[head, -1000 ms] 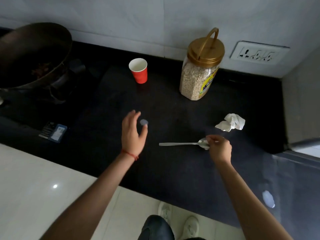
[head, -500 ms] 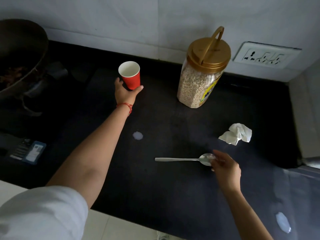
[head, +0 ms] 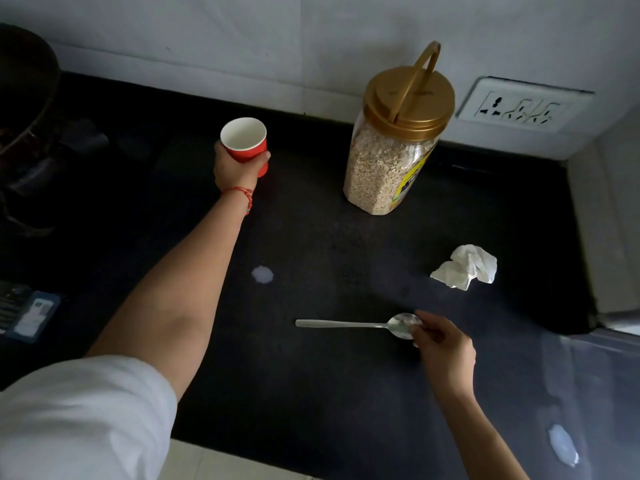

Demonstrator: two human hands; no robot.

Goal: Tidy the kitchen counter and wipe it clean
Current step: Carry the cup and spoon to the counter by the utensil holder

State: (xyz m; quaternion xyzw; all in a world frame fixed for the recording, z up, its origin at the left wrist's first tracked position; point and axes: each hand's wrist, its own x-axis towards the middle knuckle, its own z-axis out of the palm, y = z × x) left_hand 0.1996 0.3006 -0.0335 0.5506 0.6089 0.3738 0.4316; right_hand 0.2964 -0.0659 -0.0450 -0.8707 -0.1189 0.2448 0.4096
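Note:
My left hand (head: 234,169) is wrapped around a red paper cup (head: 246,142) with a white inside, at the back of the black counter (head: 311,375). My right hand (head: 445,349) pinches the bowl end of a metal spoon (head: 353,324) that lies flat, its handle pointing left. A crumpled white tissue (head: 465,266) lies to the right, beyond the spoon. Between my arms sits a small white spill spot (head: 262,274). An oats jar (head: 394,140) with a gold lid and handle stands upright near the wall.
A dark wok (head: 24,98) sits on the stove at the far left. A small blue packet (head: 33,315) lies near the left front edge. A wall socket (head: 519,105) is behind the jar. A steel sink edge (head: 616,327) and a white blotch (head: 562,448) are at the right.
My left hand reached from the counter's middle to the red cup and closed around it. My right hand has stayed on the spoon's bowl. The camera moved closer.

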